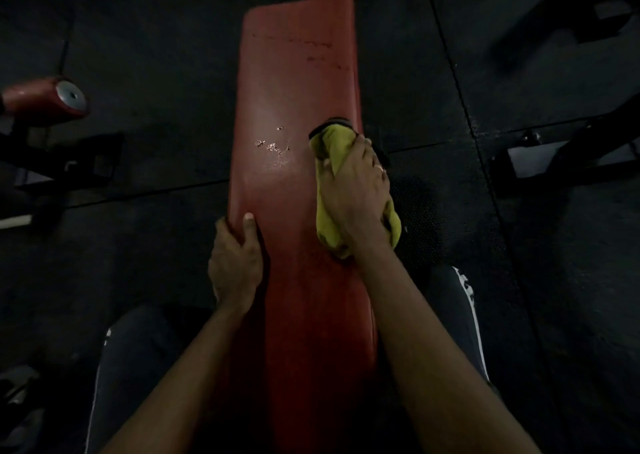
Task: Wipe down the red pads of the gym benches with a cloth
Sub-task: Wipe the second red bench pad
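Red bench pad (298, 83): long, running near to far, centre. Yellow cloth (334, 142): bunched at the pad's right edge, mid-length, under right hand (353, 190), whose fingers curl over it, pressing. Left hand (235, 263): clamps the left edge, thumb on top. Advice: firm overlapping strokes, gentler over scuffed patch (273, 145). Writing: none legible.
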